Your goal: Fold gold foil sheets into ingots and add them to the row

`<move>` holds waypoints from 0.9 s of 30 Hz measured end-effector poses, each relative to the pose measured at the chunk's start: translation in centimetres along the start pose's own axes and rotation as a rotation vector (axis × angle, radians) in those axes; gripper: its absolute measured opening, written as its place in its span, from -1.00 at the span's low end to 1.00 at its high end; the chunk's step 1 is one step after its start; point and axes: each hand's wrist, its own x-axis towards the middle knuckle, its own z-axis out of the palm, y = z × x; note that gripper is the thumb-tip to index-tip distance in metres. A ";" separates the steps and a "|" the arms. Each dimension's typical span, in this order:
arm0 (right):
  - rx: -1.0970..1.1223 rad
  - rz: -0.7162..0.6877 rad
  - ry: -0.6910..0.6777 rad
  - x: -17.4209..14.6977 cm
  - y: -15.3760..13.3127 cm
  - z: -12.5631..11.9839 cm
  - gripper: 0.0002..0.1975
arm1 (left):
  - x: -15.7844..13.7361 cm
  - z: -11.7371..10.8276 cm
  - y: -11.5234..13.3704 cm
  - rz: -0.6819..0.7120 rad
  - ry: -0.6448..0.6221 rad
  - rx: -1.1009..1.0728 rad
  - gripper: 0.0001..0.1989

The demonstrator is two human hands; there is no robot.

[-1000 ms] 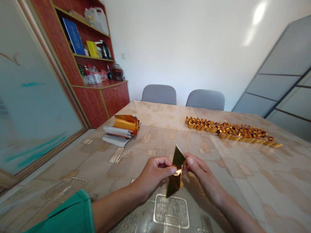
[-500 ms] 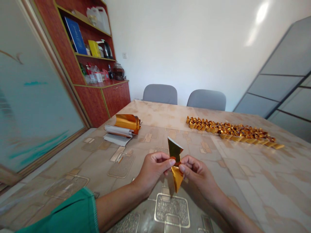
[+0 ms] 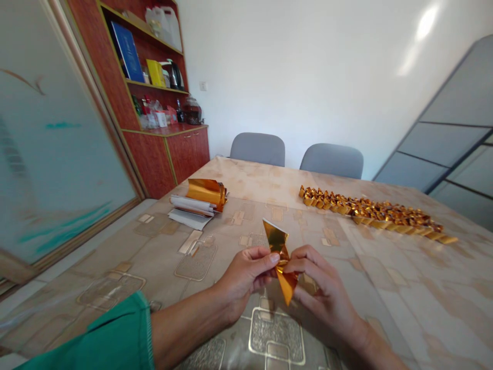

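Gleaming above the near part of the surface point(image 3: 389, 288), a piece of folded gold foil point(image 3: 288, 287) is standing on a slant in mid-air, well clear of the patterned cover. Its pale-edged upper flap is spreading wide, its creased middle is narrowing, and its lower part is tapering to a point. The left hand point(image 3: 246, 272) is nearly closed, pinching that middle between thumb and fingers. The right hand point(image 3: 327, 282) is curving loosely round the other side, bent fingers touching the crease, thumb sitting apart and lower, near the bottom edge; whether it is gripping, I cannot tell. A green sleeve point(image 3: 115, 334) is covering part of the left arm.

Farther off, a pile of sheets point(image 3: 194, 208), gold and white, is lying to the left, its top gold sheet curling. To the right, small folded gold pieces point(image 3: 373, 213) are sitting packed together in a long band. Two grey chairs point(image 3: 257, 149) are standing beyond the far edge.

Behind on the left, a reddish cabinet point(image 3: 150, 156) is holding containers: a glass jar point(image 3: 192, 110) is showing dark contents, a kettle point(image 3: 175, 75) is standing beside a yellow item point(image 3: 155, 73), and pale plastic jugs point(image 3: 169, 25) are occupying the upper shelf, their contents unclear.
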 end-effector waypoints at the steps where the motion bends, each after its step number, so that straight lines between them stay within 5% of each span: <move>1: 0.018 0.015 0.019 0.0 -0.1 0.0 -0.86 | -0.1 0.1 0.0 -0.008 -0.002 -0.009 -0.59; 5: 0.041 0.033 0.073 0.1 -0.1 -0.3 -0.89 | -0.3 0.2 0.1 -0.005 -0.008 -0.004 -0.59; 13: -0.230 -0.177 -0.042 0.2 0.3 -1.6 -0.73 | -0.1 -0.1 0.4 0.080 -0.003 0.075 -0.66; 17: -0.077 -0.070 -0.043 0.2 0.1 -1.1 -0.87 | -0.3 0.0 0.1 0.150 0.000 0.116 -0.67; 23: 0.213 0.129 0.130 0.1 0.1 0.3 -0.81 | -0.6 0.2 -0.1 0.098 -0.027 0.118 -0.62; 27: 0.040 -0.058 -0.026 0.0 0.2 0.1 -0.82 | -0.4 0.0 0.3 0.056 0.005 0.075 -0.61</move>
